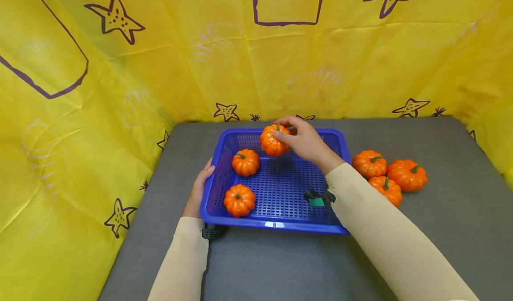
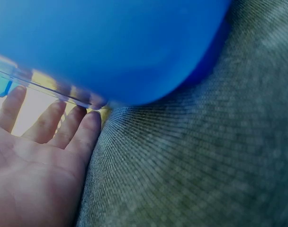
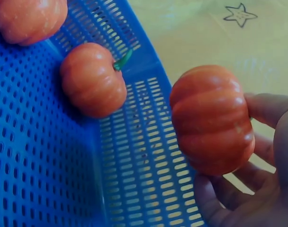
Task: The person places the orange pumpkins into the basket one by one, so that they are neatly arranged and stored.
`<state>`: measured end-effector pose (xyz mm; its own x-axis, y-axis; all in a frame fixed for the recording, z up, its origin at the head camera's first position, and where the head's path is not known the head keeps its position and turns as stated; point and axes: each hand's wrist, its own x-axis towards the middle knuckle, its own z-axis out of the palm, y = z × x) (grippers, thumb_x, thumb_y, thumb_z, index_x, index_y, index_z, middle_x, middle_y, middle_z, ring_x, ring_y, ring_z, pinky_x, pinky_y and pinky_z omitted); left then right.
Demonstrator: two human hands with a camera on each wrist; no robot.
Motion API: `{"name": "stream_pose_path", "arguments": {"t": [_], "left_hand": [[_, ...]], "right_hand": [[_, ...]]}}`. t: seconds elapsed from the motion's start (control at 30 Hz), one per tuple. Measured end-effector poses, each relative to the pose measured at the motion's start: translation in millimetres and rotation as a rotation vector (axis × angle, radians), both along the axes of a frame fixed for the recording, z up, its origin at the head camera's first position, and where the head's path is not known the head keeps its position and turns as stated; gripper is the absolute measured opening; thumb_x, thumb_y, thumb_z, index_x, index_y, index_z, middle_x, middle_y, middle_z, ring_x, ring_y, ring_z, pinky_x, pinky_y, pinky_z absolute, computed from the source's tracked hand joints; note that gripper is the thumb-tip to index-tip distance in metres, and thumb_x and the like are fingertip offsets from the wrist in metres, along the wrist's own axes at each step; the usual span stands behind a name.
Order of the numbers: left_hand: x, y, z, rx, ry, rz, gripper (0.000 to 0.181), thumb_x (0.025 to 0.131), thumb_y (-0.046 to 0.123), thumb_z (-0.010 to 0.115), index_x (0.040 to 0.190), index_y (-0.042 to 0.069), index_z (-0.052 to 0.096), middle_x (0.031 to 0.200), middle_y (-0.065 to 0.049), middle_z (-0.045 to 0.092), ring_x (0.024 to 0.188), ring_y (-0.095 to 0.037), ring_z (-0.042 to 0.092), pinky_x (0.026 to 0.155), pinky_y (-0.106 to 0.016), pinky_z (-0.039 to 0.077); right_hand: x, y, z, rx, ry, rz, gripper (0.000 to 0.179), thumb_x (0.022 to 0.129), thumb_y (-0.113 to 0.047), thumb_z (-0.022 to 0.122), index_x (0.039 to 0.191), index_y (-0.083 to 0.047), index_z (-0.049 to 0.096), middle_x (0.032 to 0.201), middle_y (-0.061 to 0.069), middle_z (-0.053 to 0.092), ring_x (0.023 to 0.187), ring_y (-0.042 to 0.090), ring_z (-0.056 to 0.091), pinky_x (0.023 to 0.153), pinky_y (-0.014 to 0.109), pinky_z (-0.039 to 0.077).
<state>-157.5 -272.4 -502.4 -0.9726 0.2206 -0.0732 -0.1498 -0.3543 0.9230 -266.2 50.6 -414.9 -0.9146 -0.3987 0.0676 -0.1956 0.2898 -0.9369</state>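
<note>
A small orange pumpkin with a green stem hangs over the back of a blue plastic basket. My right hand pinches it between thumb and fingers; the right wrist view shows this pumpkin beside the perforated wall. Inside the basket, a second pumpkin sits at the back left and a third pumpkin at the front left. My left hand rests against the basket's left side. In the left wrist view its fingers are fairly straight, fingertips touching the basket's outer side.
Right of the basket, several pumpkins cluster on the grey table, among them a front one and a right one. A yellow cloth with starfish drawings hangs behind the table and along both sides.
</note>
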Motion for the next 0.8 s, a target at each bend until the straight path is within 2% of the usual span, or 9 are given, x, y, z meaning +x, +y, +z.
{"name": "stream_pose_path", "arguments": {"t": [0.13, 0.3, 0.47, 0.8], "left_hand": [[0.4, 0.1, 1.0, 0.005, 0.002, -0.003, 0.063, 0.111, 0.032, 0.033, 0.174, 0.032, 0.027, 0.174, -0.007, 0.033, 0.154, -0.040, 0.036, 0.121, -0.051, 0.036], [0.2, 0.3, 0.8, 0.010, 0.006, -0.006, 0.062, 0.112, 0.032, 0.033, 0.174, 0.032, 0.027, 0.174, -0.007, 0.033, 0.153, -0.040, 0.037, 0.121, -0.051, 0.037], [-0.4, 1.9, 0.2, 0.013, 0.011, -0.012, 0.062, 0.112, 0.032, 0.032, 0.174, 0.033, 0.027, 0.174, -0.007, 0.033, 0.153, -0.041, 0.036, 0.121, -0.051, 0.036], [0.6, 1.8, 1.8, -0.002, -0.001, 0.004, 0.063, 0.112, 0.034, 0.035, 0.174, 0.032, 0.026, 0.174, -0.006, 0.033, 0.154, -0.038, 0.036, 0.122, -0.048, 0.036]], "right_hand": [[-0.6, -1.4, -6.0, 0.054, 0.030, 0.017, 0.044, 0.107, -0.031, 0.073, 0.145, -0.011, 0.065, 0.138, 0.011, 0.062, 0.117, 0.033, 0.061, 0.089, 0.045, 0.058], [1.3, -3.9, -12.0, 0.126, 0.092, 0.080, 0.042, 0.106, -0.029, 0.074, 0.144, -0.012, 0.067, 0.140, 0.009, 0.064, 0.115, 0.031, 0.061, 0.093, 0.047, 0.055], [3.5, -5.2, -15.7, 0.169, 0.087, 0.174, 0.041, 0.104, -0.031, 0.076, 0.141, -0.014, 0.070, 0.142, 0.008, 0.063, 0.119, 0.030, 0.059, 0.100, 0.049, 0.051], [0.3, -8.4, -22.6, 0.317, 0.097, 0.244, 0.038, 0.103, -0.026, 0.077, 0.136, -0.008, 0.072, 0.133, 0.010, 0.069, 0.120, 0.031, 0.061, 0.106, 0.049, 0.048]]}}
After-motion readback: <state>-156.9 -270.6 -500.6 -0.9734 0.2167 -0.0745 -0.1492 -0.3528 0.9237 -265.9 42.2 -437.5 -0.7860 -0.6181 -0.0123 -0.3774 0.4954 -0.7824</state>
